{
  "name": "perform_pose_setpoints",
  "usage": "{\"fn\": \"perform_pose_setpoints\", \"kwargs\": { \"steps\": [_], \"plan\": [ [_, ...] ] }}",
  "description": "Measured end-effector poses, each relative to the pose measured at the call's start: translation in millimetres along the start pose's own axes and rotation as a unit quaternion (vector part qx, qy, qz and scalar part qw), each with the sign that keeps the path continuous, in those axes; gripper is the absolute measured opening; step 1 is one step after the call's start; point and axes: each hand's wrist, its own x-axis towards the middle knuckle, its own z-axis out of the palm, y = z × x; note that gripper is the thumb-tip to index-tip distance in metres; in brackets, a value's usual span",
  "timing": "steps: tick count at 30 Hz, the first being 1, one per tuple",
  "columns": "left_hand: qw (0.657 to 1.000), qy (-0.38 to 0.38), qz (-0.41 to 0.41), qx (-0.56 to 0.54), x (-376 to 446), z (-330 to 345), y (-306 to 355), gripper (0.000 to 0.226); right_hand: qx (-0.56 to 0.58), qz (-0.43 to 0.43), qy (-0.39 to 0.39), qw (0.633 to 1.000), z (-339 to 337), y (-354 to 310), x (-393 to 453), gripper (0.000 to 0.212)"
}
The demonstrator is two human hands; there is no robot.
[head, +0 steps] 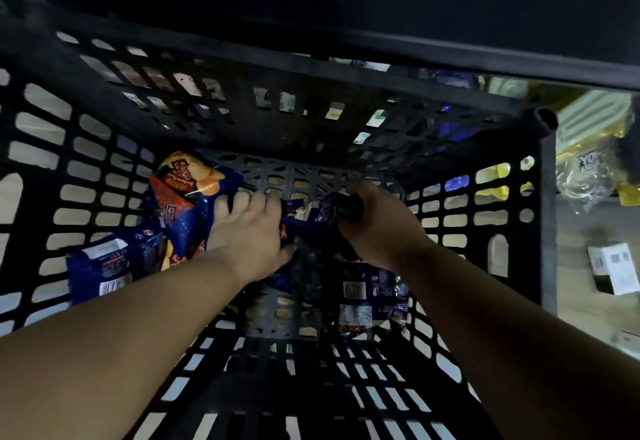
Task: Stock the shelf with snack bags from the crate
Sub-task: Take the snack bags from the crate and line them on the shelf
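Note:
I look down into a black slotted crate (86, 148) with both arms reaching to its bottom. My left hand (249, 228) closes on a blue and orange snack bag (187, 193) that stands tilted at the left. My right hand (377, 221) grips the crumpled top of a dark blue snack bag (325, 211) at the crate's centre. Another blue bag (104, 266) lies at the lower left with its back label up. One more blue bag (370, 297) lies at the lower right under my right wrist.
A dark shelf board (415, 48) runs across the top, just above the crate's far rim. To the right, outside the crate, yellow packaged goods (588, 148) sit on a lower shelf, and a small white box (613, 266) lies below them.

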Motion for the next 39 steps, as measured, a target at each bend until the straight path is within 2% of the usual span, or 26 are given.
{"fn": "perform_pose_setpoints", "kwargs": {
  "steps": [3,7,9,11,14,17,19,20,24,26,29,31,33,36,39],
  "plan": [
    [0.998,0.032,-0.028,-0.039,-4,-3,-2,0.094,0.14,0.058,-0.063,0.986,-5,-3,5,0.021],
    [0.995,0.051,-0.053,-0.062,-6,-4,-6,0.1,0.25,0.162,-0.124,0.946,-6,3,8,0.017],
    [0.996,0.054,-0.055,-0.055,-7,-1,-7,0.098,0.327,0.255,-0.155,0.897,-2,9,7,0.021],
    [0.997,0.052,-0.046,-0.046,-8,2,-7,0.094,0.379,0.313,-0.164,0.855,3,18,8,0.027],
    [0.998,0.047,-0.031,-0.031,-9,5,-5,0.085,0.415,0.354,-0.131,0.828,7,23,11,0.028],
    [0.998,0.042,-0.029,-0.024,-10,7,-1,0.083,0.457,0.366,-0.051,0.809,5,24,12,0.029],
    [0.998,0.043,-0.036,-0.028,-10,6,0,0.084,0.488,0.366,-0.005,0.792,3,26,11,0.039],
    [0.998,0.042,-0.039,-0.028,-10,6,1,0.084,0.484,0.363,-0.001,0.796,3,28,12,0.044],
    [0.998,0.039,-0.046,-0.035,-10,4,1,0.084,0.378,0.33,-0.029,0.865,9,31,10,0.056],
    [0.997,0.038,-0.048,-0.037,-10,3,2,0.084,0.338,0.317,-0.061,0.884,13,27,12,0.061],
    [0.998,0.031,-0.048,-0.037,-11,4,3,0.085,0.252,0.307,-0.102,0.912,16,20,13,0.046],
    [0.998,0.029,-0.049,-0.04,-11,5,3,0.085,0.243,0.286,-0.115,0.92,20,19,12,0.034],
    [0.997,0.032,-0.055,-0.044,-11,6,1,0.084,0.319,0.285,-0.099,0.899,24,19,8,0.024],
    [0.996,0.03,-0.068,-0.05,-11,6,1,0.083,0.444,0.322,-0.066,0.834,32,19,1,0.025],
    [0.994,0.027,-0.086,-0.064,-11,4,2,0.081,0.466,0.362,-0.147,0.794,36,12,-17,0.014]
  ]
}}
